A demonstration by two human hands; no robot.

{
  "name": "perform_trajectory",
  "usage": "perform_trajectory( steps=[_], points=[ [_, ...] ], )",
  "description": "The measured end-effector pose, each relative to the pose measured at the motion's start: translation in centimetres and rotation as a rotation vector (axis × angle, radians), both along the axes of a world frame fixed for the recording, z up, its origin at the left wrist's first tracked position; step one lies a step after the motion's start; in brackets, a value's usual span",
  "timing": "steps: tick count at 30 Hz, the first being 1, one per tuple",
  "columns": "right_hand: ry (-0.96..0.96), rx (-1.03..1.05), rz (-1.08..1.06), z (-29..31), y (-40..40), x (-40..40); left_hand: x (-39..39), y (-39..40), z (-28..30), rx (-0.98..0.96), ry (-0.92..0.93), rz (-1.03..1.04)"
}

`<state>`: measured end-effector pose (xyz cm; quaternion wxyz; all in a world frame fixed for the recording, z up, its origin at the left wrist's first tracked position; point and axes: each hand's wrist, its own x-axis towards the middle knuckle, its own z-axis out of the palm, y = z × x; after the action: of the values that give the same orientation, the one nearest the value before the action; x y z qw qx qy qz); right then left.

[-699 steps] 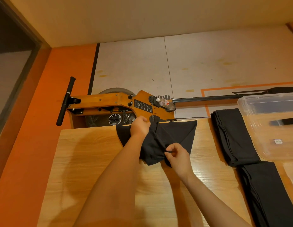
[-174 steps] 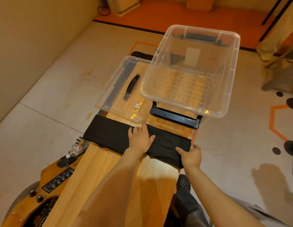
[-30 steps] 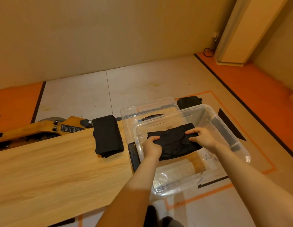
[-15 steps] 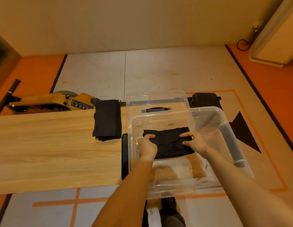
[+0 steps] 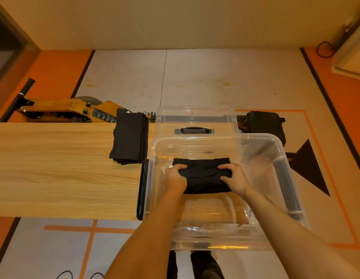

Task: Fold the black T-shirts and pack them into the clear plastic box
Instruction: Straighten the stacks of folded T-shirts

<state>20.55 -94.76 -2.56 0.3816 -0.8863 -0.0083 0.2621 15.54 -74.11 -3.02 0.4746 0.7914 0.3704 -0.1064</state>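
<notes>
A folded black T-shirt [image 5: 203,176] sits inside the clear plastic box [image 5: 283,178], which stands at the right end of the wooden table [image 5: 54,168]. My left hand [image 5: 176,177] grips the shirt's left edge and my right hand [image 5: 234,178] grips its right edge, both reaching down inside the box. More folded black shirts lie in a stack [image 5: 129,140] on the table, just left of the box.
The box's clear lid [image 5: 195,121] with a dark handle lies behind the box. A yellow machine [image 5: 60,111] with a black lever stands behind the table at left. A black bag [image 5: 265,125] sits on the floor behind the box.
Both hands have carried the folded shirt lower into the box while keeping their grip on its edges. My view has tilted down and shifted to face the table squarely.
</notes>
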Motion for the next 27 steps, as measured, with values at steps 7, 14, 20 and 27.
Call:
perform_trajectory(
  steps=[7, 14, 20, 27],
  points=[
    [0.029, -0.013, -0.001, -1.3, 0.1, -0.3, -0.5, 0.2, -0.7, 0.04, -0.029, -0.08],
    [-0.235, -0.341, 0.072, -1.0, 0.3, -0.7, -0.8, -0.8, 0.4, 0.138, -0.033, -0.078],
    [-0.639, -0.379, 0.273, -0.4, 2.6, -0.5, -1.1, -1.5, 0.9, 0.497, -0.229, -0.363],
    [-0.323, -0.427, 0.526, -2.3, 2.3, -1.0, -1.3, 0.2, -0.2, 0.64, 0.075, -0.939]
  ],
)
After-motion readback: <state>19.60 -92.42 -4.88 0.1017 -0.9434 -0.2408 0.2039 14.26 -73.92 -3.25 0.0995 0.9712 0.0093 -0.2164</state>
